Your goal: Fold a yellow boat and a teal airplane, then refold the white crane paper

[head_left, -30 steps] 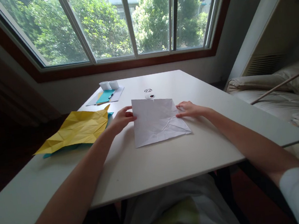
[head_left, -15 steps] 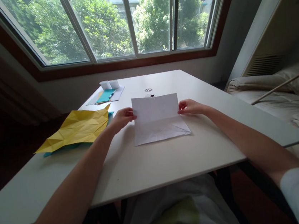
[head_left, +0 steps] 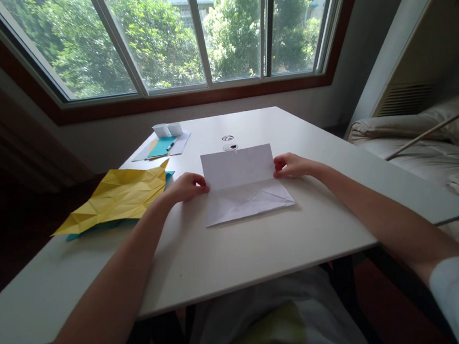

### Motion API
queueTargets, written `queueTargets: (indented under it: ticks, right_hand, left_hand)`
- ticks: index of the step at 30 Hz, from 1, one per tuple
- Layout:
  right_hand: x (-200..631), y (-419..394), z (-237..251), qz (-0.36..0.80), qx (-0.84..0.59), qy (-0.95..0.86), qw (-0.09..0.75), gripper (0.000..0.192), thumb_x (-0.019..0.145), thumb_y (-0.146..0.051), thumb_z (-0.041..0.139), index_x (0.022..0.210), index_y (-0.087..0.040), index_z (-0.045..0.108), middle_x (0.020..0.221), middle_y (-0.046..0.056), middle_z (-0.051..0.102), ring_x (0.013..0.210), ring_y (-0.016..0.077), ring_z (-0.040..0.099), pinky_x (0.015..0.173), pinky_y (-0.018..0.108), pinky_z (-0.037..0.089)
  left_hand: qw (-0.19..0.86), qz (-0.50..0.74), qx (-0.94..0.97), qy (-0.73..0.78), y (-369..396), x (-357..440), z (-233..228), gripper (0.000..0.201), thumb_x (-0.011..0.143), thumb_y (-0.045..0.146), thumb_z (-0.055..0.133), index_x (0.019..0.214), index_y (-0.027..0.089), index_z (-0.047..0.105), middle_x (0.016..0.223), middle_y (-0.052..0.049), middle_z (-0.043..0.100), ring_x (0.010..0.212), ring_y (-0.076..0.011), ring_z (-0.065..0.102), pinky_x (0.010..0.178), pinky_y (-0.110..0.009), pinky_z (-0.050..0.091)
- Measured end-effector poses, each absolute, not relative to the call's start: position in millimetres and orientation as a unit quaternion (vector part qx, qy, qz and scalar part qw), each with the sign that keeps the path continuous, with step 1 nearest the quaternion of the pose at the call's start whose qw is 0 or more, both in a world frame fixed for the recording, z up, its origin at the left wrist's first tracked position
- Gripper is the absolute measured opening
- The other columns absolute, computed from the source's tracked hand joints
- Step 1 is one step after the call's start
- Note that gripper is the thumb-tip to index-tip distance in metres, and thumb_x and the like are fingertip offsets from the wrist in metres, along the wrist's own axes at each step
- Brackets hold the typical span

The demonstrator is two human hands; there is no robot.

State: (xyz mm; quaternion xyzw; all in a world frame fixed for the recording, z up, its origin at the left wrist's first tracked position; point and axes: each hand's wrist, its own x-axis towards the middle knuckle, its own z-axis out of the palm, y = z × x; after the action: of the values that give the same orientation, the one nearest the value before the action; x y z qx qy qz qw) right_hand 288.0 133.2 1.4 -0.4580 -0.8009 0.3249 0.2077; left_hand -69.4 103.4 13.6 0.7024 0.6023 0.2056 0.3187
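While two bare forearms are reaching forward over the near edge of a white worktop [head_left: 231, 260], a white paper sheet [head_left: 245, 192] is lying in the middle of it, its near half flat and creased, its far half standing folded up toward the person. The left hand [head_left: 185, 187] is pinching the sheet's left edge at the fold, fingers curled shut on the paper. The right hand [head_left: 293, 165] is pinching the right edge at the same height, its grip closed on the paper too. To the left, a crumpled yellow sheet [head_left: 118, 198] is resting over a teal one. Farther off, two small white cups [head_left: 168, 130] are standing by a teal booklet [head_left: 161, 147], beneath a wide window [head_left: 197, 32]
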Motion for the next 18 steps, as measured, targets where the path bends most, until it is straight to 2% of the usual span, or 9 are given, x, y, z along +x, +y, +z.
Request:
queueTargets:
  ticks: [6,15,18]
  right_hand:
    - [289.1,132.7,4.7,0.298,-0.450,-0.820,0.190,0.015,0.059,-0.025,0.065,0.070,-0.015,0.065,0.071,0.000,0.066,0.071,0.0165,0.060,0.066,0.025,0.045]
    - [292.5,133.5,4.0,0.256,-0.424,-0.848,0.188,0.015,0.062,-0.028,0.066,0.071,-0.016,0.069,0.072,0.001,0.068,0.072,0.0175,0.061,0.066,0.026,0.045]
    - [294.1,134.8,3.3,0.238,-0.400,-0.863,0.198,0.018,0.064,-0.030,0.066,0.075,-0.016,0.069,0.077,0.004,0.069,0.075,0.0181,0.061,0.069,0.027,0.045]
  left_hand:
    - [0.316,0.209,0.711,0.592,104.4,-70.3,11.5,0.020,0.050,0.033,0.073,0.059,0.018,0.065,0.049,0.004,0.051,0.037,-0.0075,0.043,0.038,-0.020,0.031]
    - [0.283,0.192,0.733,0.588,102.9,-69.9,13.5,0.020,0.052,0.037,0.071,0.060,0.018,0.066,0.056,0.002,0.056,0.039,-0.0092,0.046,0.042,-0.024,0.034]
    - [0.260,0.197,0.758,0.565,105.4,-72.2,11.9,0.020,0.054,0.038,0.069,0.063,0.020,0.069,0.059,0.000,0.060,0.047,-0.0116,0.050,0.047,-0.024,0.037]
